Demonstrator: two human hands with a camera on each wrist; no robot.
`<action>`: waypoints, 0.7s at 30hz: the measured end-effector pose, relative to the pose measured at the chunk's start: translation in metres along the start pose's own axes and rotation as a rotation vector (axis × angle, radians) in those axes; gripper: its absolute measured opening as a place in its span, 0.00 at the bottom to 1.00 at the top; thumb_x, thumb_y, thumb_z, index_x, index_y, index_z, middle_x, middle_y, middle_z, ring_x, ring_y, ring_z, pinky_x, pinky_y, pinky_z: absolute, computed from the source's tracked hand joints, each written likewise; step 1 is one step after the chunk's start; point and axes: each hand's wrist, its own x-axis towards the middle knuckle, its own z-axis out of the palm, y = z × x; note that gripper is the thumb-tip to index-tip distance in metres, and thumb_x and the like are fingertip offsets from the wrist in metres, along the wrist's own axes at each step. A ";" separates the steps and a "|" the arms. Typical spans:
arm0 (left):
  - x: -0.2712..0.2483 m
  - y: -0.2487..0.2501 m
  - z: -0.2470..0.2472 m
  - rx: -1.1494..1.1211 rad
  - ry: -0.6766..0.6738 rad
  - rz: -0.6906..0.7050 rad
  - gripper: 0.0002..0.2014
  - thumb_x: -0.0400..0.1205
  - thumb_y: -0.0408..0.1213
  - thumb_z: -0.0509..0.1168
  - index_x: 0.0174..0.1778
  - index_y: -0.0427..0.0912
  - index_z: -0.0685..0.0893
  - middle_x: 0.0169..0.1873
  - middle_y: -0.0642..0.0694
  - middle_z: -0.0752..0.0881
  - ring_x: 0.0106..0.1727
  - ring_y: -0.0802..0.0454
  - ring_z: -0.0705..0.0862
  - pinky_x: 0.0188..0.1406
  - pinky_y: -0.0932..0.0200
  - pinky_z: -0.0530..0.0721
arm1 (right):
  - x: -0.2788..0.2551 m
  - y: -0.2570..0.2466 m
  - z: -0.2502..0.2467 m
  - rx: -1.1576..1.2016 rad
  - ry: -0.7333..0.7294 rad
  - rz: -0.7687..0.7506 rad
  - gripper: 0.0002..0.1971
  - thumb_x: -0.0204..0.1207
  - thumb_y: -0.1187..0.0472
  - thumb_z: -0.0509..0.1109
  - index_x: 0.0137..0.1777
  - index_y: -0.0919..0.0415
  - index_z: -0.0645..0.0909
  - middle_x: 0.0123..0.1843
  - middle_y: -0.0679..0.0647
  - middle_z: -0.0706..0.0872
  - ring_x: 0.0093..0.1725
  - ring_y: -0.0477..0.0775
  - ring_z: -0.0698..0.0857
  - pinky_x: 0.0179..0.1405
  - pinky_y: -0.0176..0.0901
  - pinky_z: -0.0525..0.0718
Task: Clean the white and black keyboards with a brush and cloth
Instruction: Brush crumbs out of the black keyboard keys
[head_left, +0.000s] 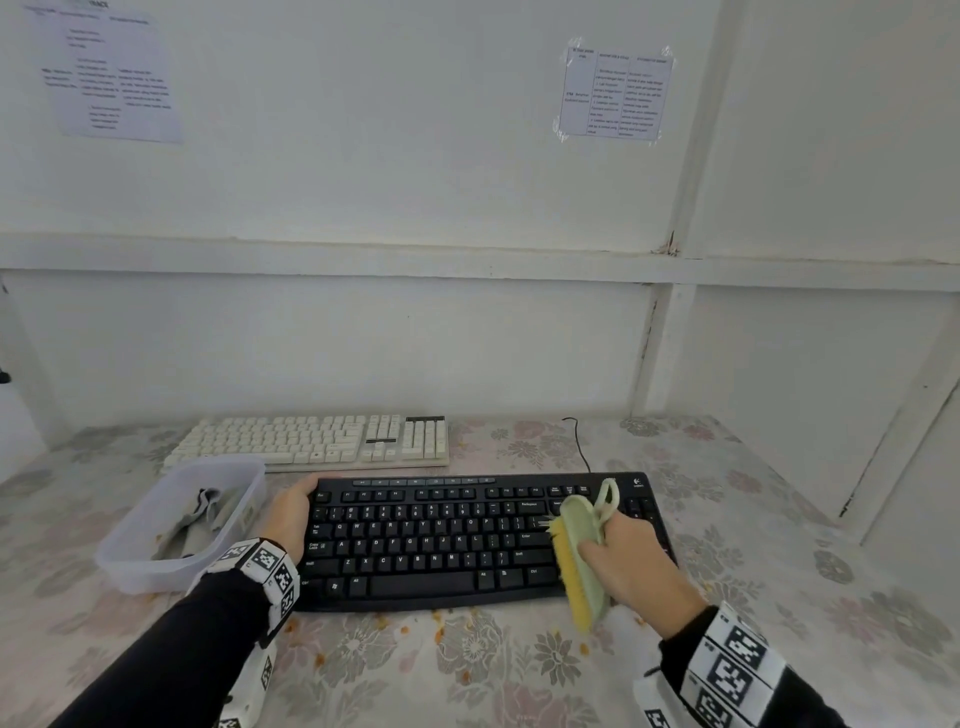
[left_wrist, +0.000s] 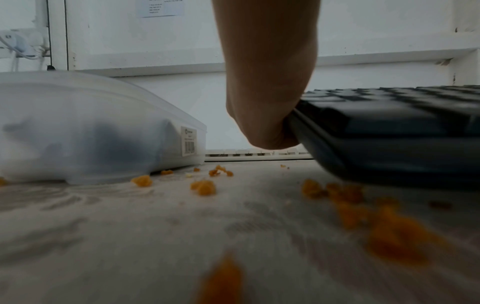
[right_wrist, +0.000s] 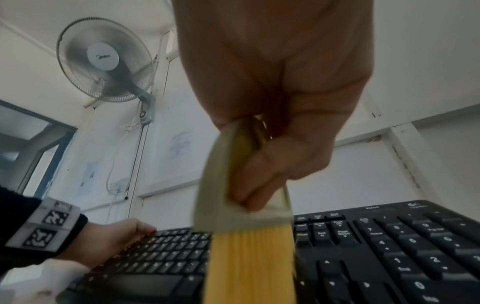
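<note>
Brushing of the black keyboard (head_left: 467, 540) is the step we judge ourselves to be in, with the white keyboard (head_left: 311, 441) lying just behind it toward the wall and the cloth (head_left: 200, 519) bundled in the clear plastic tub (head_left: 130, 566) just to the left of the black keyboard's left end. Our right hand (head_left: 631, 564) curls its fingers around the pale green back of the brush (head_left: 579, 556), the yellow bristles turned leftward onto the keys between the main block and the number pad at the black keyboard's right end; the right wrist view shows the bristles hanging down over that strip of keys, though whether they press in or only skim we cannot tell. Our left hand (head_left: 291, 514) wraps around the black keyboard's left edge, thumb on top and fingers under it as far as the left wrist view lets us see, steadying the board. Orange crumbs (left_wrist: 205, 187) lie scattered on the flowered tablecloth (head_left: 779, 519) in front of the black keyboard and beside its left end. Next, we think, comes a sweep along the key rows with the left hand bracing the board against the push.
</note>
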 end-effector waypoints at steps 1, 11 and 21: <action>0.000 0.001 -0.001 -0.004 -0.003 0.007 0.17 0.85 0.44 0.55 0.43 0.41 0.88 0.34 0.39 0.88 0.40 0.39 0.86 0.45 0.47 0.85 | -0.002 0.001 0.001 0.009 -0.035 0.021 0.11 0.78 0.65 0.59 0.33 0.59 0.65 0.32 0.51 0.71 0.26 0.47 0.69 0.22 0.32 0.67; 0.002 0.000 -0.003 0.021 -0.005 0.027 0.17 0.85 0.44 0.56 0.44 0.42 0.88 0.37 0.40 0.89 0.40 0.40 0.86 0.48 0.46 0.84 | 0.001 -0.002 -0.012 -0.006 0.098 -0.039 0.11 0.79 0.63 0.61 0.34 0.61 0.69 0.26 0.49 0.68 0.21 0.45 0.65 0.17 0.31 0.64; 0.003 -0.003 0.003 0.000 -0.044 -0.028 0.19 0.87 0.45 0.53 0.40 0.39 0.84 0.25 0.41 0.88 0.38 0.40 0.84 0.40 0.50 0.81 | -0.010 0.002 -0.011 -0.029 -0.038 0.054 0.15 0.75 0.68 0.60 0.30 0.58 0.60 0.30 0.51 0.67 0.24 0.47 0.66 0.15 0.29 0.63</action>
